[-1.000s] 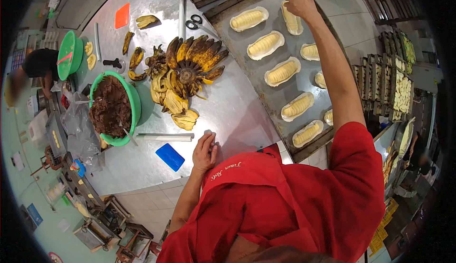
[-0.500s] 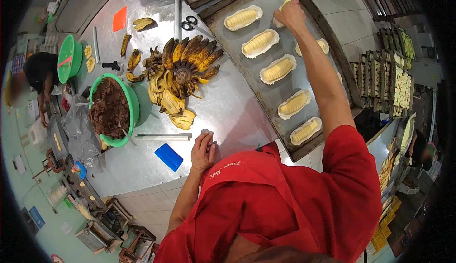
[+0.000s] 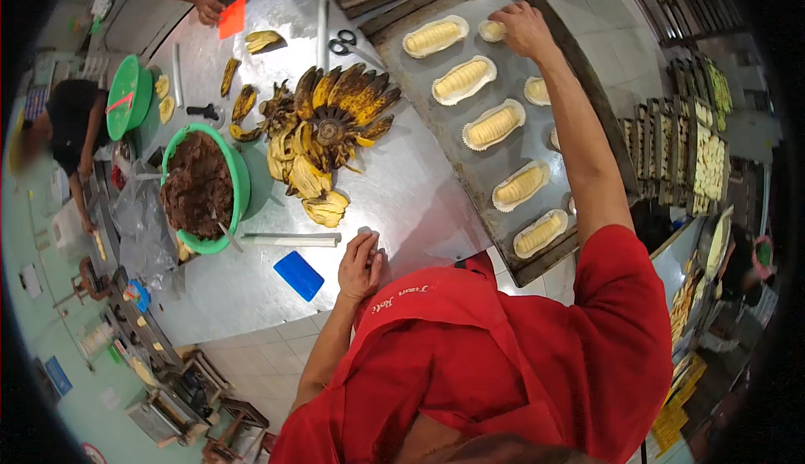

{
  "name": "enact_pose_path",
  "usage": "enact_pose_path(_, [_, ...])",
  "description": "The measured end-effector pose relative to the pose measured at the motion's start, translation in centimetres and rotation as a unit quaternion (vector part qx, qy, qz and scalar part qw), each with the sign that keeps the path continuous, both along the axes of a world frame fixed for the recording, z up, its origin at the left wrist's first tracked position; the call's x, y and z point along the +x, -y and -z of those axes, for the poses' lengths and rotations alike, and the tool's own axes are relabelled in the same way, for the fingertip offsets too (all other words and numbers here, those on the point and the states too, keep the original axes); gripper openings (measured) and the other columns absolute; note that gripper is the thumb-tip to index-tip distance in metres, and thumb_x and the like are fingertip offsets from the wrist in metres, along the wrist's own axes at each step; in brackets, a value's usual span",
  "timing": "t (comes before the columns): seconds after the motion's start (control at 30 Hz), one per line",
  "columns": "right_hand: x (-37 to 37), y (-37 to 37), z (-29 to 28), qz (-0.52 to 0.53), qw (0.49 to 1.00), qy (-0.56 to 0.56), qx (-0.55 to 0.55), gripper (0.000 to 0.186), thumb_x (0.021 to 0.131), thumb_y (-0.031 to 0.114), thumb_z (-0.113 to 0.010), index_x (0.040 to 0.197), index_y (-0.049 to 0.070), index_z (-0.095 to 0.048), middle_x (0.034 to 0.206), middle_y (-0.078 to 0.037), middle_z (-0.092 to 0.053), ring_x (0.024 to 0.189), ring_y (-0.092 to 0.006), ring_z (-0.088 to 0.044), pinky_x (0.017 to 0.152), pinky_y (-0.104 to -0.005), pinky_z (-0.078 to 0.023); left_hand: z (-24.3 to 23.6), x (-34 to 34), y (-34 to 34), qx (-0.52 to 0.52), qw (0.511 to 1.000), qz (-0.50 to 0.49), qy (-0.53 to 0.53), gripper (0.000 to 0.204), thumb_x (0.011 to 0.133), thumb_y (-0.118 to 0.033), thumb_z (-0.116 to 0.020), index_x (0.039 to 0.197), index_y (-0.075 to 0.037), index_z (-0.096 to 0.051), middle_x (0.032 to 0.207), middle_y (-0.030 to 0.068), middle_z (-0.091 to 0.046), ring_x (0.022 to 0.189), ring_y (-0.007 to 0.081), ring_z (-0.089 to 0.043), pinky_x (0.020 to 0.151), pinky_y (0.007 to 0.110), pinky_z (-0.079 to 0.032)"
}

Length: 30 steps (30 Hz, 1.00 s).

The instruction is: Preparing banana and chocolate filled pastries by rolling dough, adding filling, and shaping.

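At the far end of a dark metal baking tray (image 3: 579,87), my right hand (image 3: 521,30) has its fingers closed on the right end of a ridged pale dough roll (image 3: 492,31) in a white paper case. The hand covers part of that roll. Similar rolls, such as this dough roll (image 3: 494,124), lie in a row down the tray's left side. More sit partly hidden under my right forearm. My left hand (image 3: 360,264) rests at the near edge of the metal table (image 3: 402,204), fingers curled with nothing seen in them. A blue scraper (image 3: 298,276) lies just left of it.
Ripe bananas (image 3: 335,116) and peels (image 3: 310,181) occupy mid-table. Left of them stands a green basin (image 3: 239,183) of brown filling (image 3: 197,187). Scissors (image 3: 344,42) lie near the tray. Across the table, another person's hand (image 3: 210,5) is beside an orange scraper (image 3: 232,18).
The dough roll under my right hand was tilted and now lies lower on the tray. Another person's hands have come in at the far edge. My left hand stays put.
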State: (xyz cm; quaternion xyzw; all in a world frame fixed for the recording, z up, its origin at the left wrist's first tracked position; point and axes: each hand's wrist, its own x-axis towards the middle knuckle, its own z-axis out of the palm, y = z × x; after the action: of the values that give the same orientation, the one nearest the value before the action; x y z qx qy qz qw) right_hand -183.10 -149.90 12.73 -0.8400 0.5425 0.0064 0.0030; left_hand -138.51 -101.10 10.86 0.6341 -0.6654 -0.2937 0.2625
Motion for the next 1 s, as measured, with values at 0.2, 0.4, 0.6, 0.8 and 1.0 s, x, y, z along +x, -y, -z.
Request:
enact_pose_path(0.2, [11.1,-6.0,-2.8,0.007,0.959,0.247,-0.137,0.036,0.092,0.011,-0.071,0.128,0.010,-0.074,0.120,-0.016,-0.076,0.120,-0.0385,-0.067,0.101,-0.0525,-0.054,0.2,0.4,-0.4,-0.027,1.000,0.001,0.015,0.044,0.096,-0.011,-0.075,0.139,-0.006,-0.070,0.139,0.0168,-0.065,0.106,0.0299,-0.074,0.090,0.040,-0.063])
enact_pose_path(0.4, [30.3,-17.7,-5.7,-0.164,0.889,0.426,0.024,0.020,0.096,0.019,-0.075,0.110,0.006,-0.079,0.106,-0.015,-0.076,0.103,-0.0382,-0.071,0.092,-0.0493,-0.057,-0.9,1.0,-0.1,0.002,0.999,0.026,-0.044,0.046,0.097,-0.012,-0.072,0.142,-0.006,-0.065,0.142,0.0182,-0.063,0.102,0.0290,-0.075,0.088,0.040,-0.064])
enact_pose_path(0.6, [47.0,-21.5,-9.2,-0.254,0.858,0.437,0.086,0.021,0.096,0.023,-0.076,0.109,0.007,-0.081,0.099,-0.016,-0.075,0.101,-0.0393,-0.071,0.091,-0.0479,-0.058,-2.7,2.8,-3.1,-0.084,0.987,-0.042,-0.131,0.043,0.098,-0.009,-0.070,0.140,-0.001,-0.064,0.142,0.0231,-0.062,0.106,0.0334,-0.073,0.088,0.040,-0.063])
enact_pose_path(0.8, [57.9,-21.2,-9.0,-0.215,0.858,0.461,0.075,0.028,0.096,0.028,-0.078,0.118,0.012,-0.084,0.106,-0.017,-0.076,0.106,-0.0388,-0.072,0.096,-0.0485,-0.057,-2.9,9.9,-10.3,-0.192,0.955,-0.201,-0.102,0.040,0.098,-0.007,-0.071,0.137,-0.002,-0.067,0.138,0.0193,-0.064,0.100,0.0297,-0.071,0.086,0.038,-0.062])
enact_pose_path(1.0, [61.0,-22.7,-8.6,-0.196,0.888,0.416,-0.021,0.022,0.094,0.023,-0.079,0.113,0.012,-0.084,0.108,-0.013,-0.076,0.107,-0.0375,-0.072,0.095,-0.0491,-0.058,-2.8,16.6,-17.5,-0.196,0.927,-0.307,-0.086,0.040,0.099,0.001,-0.065,0.139,-0.002,-0.068,0.139,0.0169,-0.063,0.098,0.0211,-0.067,0.082,0.032,-0.059])
